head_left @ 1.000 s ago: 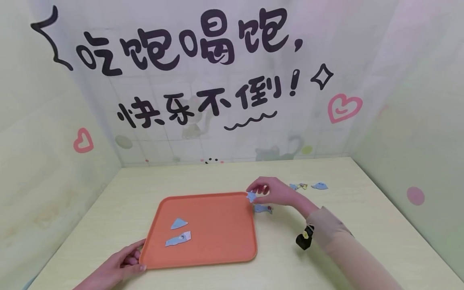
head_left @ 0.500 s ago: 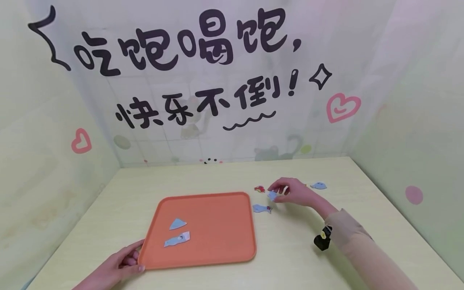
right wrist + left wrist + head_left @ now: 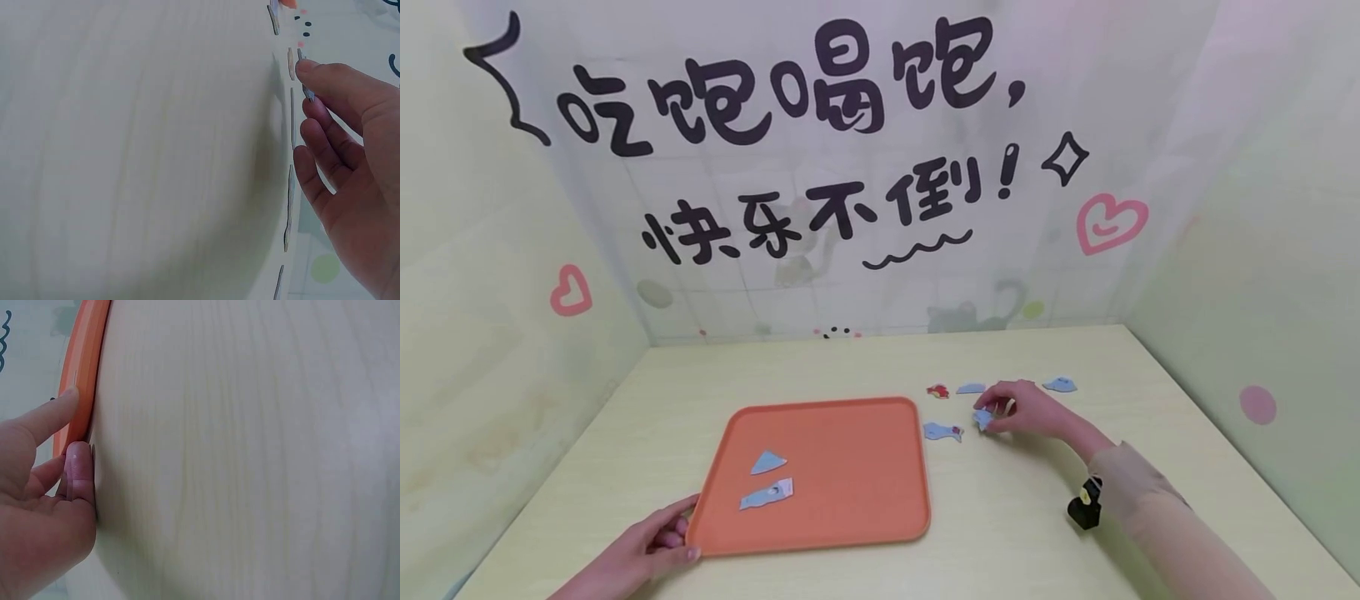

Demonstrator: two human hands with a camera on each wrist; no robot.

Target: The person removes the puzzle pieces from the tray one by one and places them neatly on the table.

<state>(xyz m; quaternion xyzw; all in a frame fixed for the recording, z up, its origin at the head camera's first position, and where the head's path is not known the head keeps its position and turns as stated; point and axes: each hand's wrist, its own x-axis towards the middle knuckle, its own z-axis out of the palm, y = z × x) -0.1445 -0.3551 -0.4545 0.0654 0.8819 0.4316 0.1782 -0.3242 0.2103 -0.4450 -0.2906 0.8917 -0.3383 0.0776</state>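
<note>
A pale wood-grain tabletop (image 3: 1000, 525) spans the lower frame. The orange rectangular tray (image 3: 850, 475), lower centre, has its lower-left corner gripped by the curled left hand (image 3: 643, 546). The right hand (image 3: 1028, 407), right of centre, pinches 1 light-blue flat piece (image 3: 981, 418) between thumb and fingertip.

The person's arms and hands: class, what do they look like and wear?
The right sleeve is beige and loose; a small black block with a yellow mark sits by its cuff. The right hand and left hand show no gloves; no sleeve shows on the left.
</note>
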